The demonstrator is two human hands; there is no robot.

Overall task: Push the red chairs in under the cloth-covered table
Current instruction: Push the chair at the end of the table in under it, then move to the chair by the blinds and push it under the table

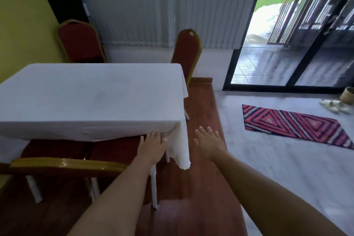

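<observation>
A table under a white cloth (92,99) fills the left middle. On its near side stand two red chairs with gold frames; the nearest chair's gold back rail (67,165) is below me and its red seat (115,147) reaches under the cloth edge. My left hand (152,145) lies flat over that seat's right end, fingertips at the cloth hem. My right hand (207,142) hovers open over the wooden floor, right of the table corner, touching nothing. Two more red chairs stand at the far side, one at far left (80,42) and one at the far right corner (185,51).
A wooden floor strip (201,159) runs along the table's right side, beside pale tiles. A red patterned mat (295,124) lies on the tiles to the right. Sandals (335,106) and a woven basket (347,97) sit near the open glass door (277,67). Vertical blinds cover the far wall.
</observation>
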